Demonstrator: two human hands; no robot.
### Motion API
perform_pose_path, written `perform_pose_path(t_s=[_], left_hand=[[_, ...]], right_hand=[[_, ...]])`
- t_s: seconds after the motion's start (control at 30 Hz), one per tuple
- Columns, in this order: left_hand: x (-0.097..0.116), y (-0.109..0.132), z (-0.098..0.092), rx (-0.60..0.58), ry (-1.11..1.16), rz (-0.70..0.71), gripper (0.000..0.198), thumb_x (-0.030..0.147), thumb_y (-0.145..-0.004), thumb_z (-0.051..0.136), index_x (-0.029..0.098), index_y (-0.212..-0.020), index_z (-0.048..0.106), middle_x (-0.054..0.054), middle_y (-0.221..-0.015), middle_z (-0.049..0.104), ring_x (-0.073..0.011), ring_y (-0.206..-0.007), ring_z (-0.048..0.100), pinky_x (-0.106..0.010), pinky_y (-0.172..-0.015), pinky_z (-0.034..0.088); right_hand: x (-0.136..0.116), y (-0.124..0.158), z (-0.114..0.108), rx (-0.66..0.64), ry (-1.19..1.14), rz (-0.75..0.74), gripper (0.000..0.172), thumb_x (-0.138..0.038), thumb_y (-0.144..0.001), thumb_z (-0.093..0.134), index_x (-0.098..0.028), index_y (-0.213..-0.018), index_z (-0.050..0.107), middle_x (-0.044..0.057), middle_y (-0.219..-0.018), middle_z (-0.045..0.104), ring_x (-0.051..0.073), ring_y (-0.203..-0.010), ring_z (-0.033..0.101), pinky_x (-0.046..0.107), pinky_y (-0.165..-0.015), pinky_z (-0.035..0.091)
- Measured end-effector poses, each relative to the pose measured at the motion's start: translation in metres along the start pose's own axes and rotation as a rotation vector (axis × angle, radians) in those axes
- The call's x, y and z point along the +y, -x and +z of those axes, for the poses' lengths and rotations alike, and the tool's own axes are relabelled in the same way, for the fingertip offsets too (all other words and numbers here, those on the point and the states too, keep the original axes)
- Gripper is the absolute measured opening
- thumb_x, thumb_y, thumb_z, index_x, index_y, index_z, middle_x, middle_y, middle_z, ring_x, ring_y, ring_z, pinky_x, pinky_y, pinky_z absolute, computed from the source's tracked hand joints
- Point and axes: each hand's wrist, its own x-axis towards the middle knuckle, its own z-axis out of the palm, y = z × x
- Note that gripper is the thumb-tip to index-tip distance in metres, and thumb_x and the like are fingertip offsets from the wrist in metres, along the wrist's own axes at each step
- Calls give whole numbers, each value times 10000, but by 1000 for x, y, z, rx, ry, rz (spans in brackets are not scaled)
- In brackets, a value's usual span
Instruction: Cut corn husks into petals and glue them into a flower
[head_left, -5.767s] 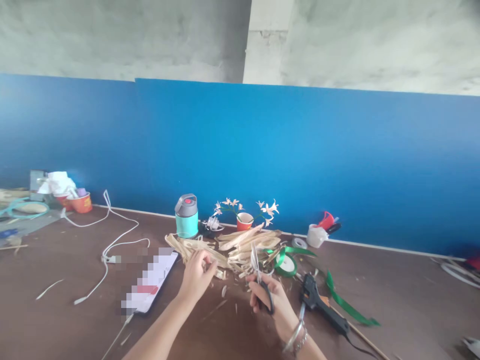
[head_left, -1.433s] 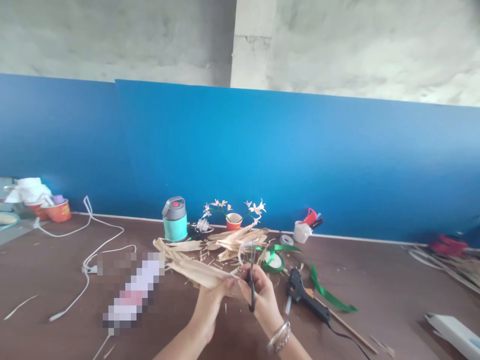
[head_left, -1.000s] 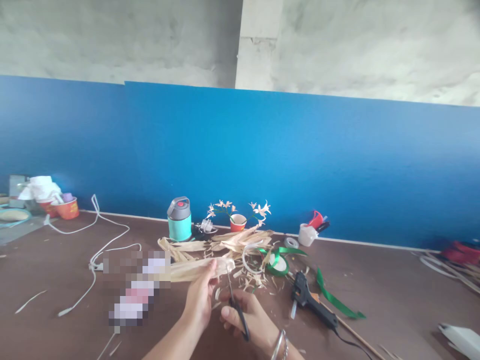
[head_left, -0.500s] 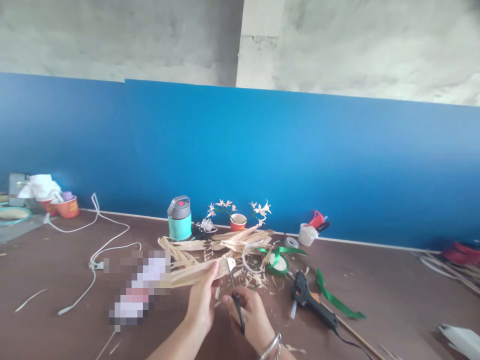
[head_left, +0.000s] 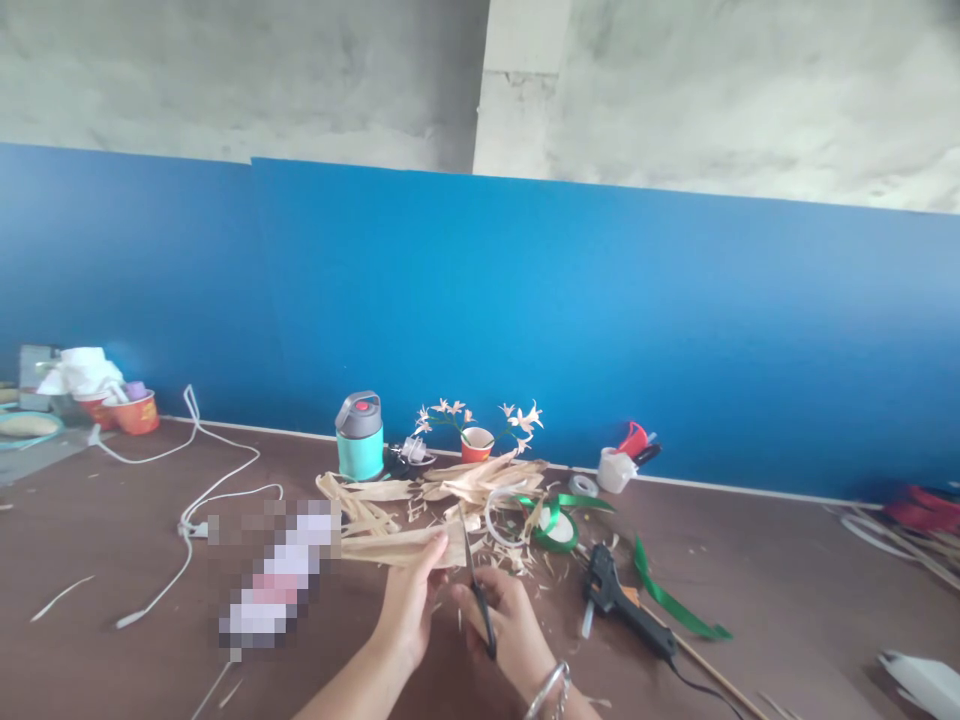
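Note:
My left hand is closed on a strip of dried corn husk, thumb on top. The strip stretches left, and its right end is a fairly straight edge beside the scissor blades. In my right hand are black-handled scissors, blades pointing up and away from me, right at the husk's end. Behind both hands lies a heap of dried husks, with small husk scraps scattered over the table.
Right of my hands lie a black glue gun, a green ribbon roll and a thin stick. Farther back stand a turquoise flask, a paper cup with flowers and a white cup. White cables lie left, near a blurred-out object.
Both hands have shifted slightly right and the scissors have moved a little down. The husk's right end, whitish and uneven before, now shows a straighter edge.

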Motion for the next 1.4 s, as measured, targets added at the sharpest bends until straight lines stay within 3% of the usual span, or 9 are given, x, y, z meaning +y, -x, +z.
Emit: perform_pose_path(t_s=[0.17, 0.3, 0.43, 0.6, 0.8, 1.1, 1.27, 1.4], left_hand=[[1, -1, -1, -25, -12, 38, 255, 288, -566, 777, 132, -725, 653, -2, -623, 659, -104, -524, 577, -201, -501, 418], [7, 3, 2, -94, -173, -32, 237, 229, -578, 738, 133, -781, 664, -37, -666, 692, -173, -623, 637, -237, -549, 452], [10, 8, 5, -194, -329, -41, 255, 188, -583, 718, 119, -824, 675, -62, -690, 706, -208, -662, 653, -263, -580, 476], [14, 6, 6, -310, -307, -14, 340, 193, -565, 768, 104, -881, 678, -119, -847, 721, -251, -778, 667, -323, -716, 507], [14, 7, 7, -357, -141, -119, 344, 272, -594, 776, 89, -872, 687, -151, -842, 719, -263, -748, 678, -367, -730, 520], [14, 10, 9, -228, -165, -36, 272, 301, -576, 774, 93, -726, 683, -66, -581, 678, -191, -516, 630, -283, -517, 502], [22, 0, 6, -76, -72, 96, 265, 304, -582, 767, 104, -718, 660, -48, -567, 667, -187, -523, 632, -262, -498, 482], [25, -3, 6, 16, -26, 160, 306, 298, -556, 782, 105, -767, 671, -53, -614, 691, -189, -561, 643, -264, -535, 489]], right_hand=[[-8, -2, -6, 48, -27, 14, 484, -638, -615, 628, -178, -631, 476, -47, -365, 465, 78, -291, 386, 179, -290, 240], [-13, -3, -12, 151, -175, -136, 462, -556, -579, 710, -172, -778, 549, -12, -576, 562, 118, -488, 508, 202, -411, 367], [-13, -4, -13, 206, -236, -239, 466, -406, -526, 800, -193, -857, 549, -29, -633, 543, 130, -585, 510, 229, -539, 427], [-13, -3, -21, 176, -248, -114, 446, -443, -536, 781, -197, -817, 538, -77, -488, 442, 72, -392, 368, 198, -380, 298], [-13, -1, -23, 150, -320, -59, 438, -473, -573, 750, -200, -830, 522, -85, -481, 420, 53, -394, 330, 171, -372, 262], [-11, -4, -18, 109, -257, -77, 499, -492, -525, 765, -193, -831, 509, -74, -517, 471, 51, -388, 356, 164, -340, 278], [-6, 0, -13, -107, -214, 19, 485, -546, -590, 702, -166, -820, 507, -22, -569, 556, 88, -466, 490, 151, -352, 314], [-2, 4, -6, -226, -133, 78, 532, -569, -607, 681, -142, -886, 532, -6, -590, 581, 84, -445, 507, 133, -315, 286]])
